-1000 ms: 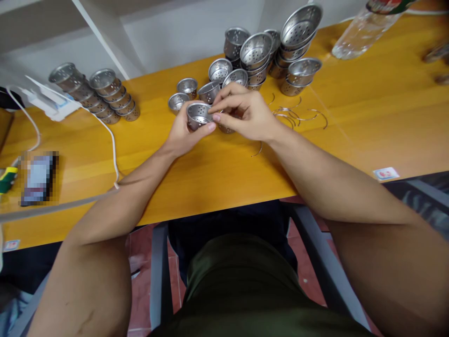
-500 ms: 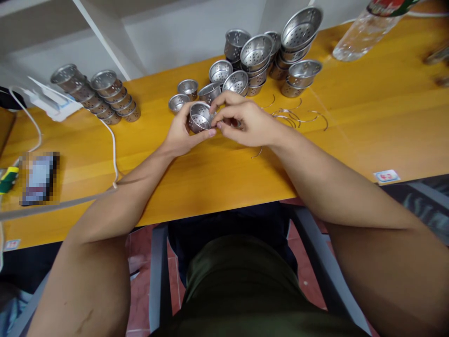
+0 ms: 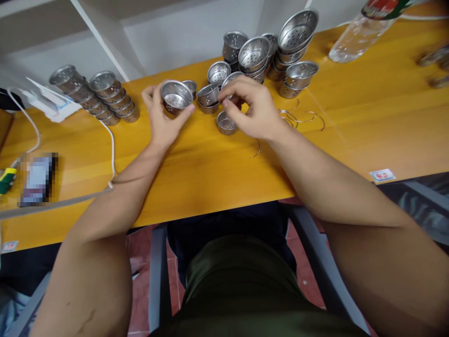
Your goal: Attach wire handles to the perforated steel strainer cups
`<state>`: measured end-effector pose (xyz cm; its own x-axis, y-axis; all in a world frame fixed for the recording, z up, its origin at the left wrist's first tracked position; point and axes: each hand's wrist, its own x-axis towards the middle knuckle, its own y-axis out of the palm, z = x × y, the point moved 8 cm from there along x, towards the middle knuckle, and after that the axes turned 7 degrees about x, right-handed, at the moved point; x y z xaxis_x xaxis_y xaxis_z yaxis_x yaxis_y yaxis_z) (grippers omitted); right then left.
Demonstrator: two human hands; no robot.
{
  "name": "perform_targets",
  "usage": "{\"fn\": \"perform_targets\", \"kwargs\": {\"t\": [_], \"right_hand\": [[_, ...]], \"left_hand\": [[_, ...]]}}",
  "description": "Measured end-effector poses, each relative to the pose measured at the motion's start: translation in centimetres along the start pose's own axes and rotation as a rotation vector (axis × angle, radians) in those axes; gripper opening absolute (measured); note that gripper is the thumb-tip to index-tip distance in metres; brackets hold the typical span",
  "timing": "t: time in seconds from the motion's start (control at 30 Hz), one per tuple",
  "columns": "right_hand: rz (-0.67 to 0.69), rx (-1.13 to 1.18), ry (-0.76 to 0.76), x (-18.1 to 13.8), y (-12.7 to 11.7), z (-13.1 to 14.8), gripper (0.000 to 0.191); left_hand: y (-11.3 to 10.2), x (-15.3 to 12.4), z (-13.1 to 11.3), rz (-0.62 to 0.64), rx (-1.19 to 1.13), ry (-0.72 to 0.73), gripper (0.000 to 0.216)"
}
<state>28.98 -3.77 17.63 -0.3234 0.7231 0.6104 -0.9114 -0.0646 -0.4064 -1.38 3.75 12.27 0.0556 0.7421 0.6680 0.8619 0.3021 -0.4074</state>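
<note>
My left hand [image 3: 162,119] holds a perforated metal cup [image 3: 177,97] by its sides above the table, its open top tilted toward me. To the right, my right hand [image 3: 253,106] is curled with thumb and forefinger close together in a pinch. Whatever lies between those fingertips, if anything, is too small to make out. The fingertips are beside a stacked perforated cup [image 3: 208,95]. A small low cup [image 3: 226,123] stands on the table just below my right hand, partly covered by it. Thin curved wires [image 3: 293,119] lie to the right of that hand.
Stacks of perforated cups [image 3: 296,35] stand along the back, with two leaning stacks [image 3: 105,84] at the left. A water bottle [image 3: 358,37] is at the back right. A phone [image 3: 38,180] and a white cable [image 3: 112,150] lie at left on the wooden table [image 3: 210,182].
My left hand has carried the cup left and up, away from my right hand. The right hand has shifted slightly, and the low cup beneath it shows more clearly.
</note>
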Motion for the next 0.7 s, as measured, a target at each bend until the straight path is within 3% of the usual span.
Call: {"fn": "perform_targets", "kwargs": {"t": [0.17, 0.4, 0.57, 0.7], "right_hand": [[0.054, -0.312, 0.226, 0.3, -0.7, -1.8, 0.037], [0.204, -0.498, 0.333, 0.5, -0.2, -1.3, 0.051], [0.206, -0.485, 0.414, 0.4, -0.5, -1.5, 0.049], [0.21, -0.478, 0.436, 0.5, -0.4, -1.7, 0.047]], "left_hand": [[-2.4, 1.2, 3.1, -0.061, 0.128, -0.219, 0.11], [-1.0, 1.7, 4.4, 0.025, 0.079, -0.191, 0.105], [0.2, 1.3, 5.3, 0.123, 0.05, -0.205, 0.105], [0.4, 1.1, 7.6, 0.149, 0.149, -0.243, 0.102]]}}
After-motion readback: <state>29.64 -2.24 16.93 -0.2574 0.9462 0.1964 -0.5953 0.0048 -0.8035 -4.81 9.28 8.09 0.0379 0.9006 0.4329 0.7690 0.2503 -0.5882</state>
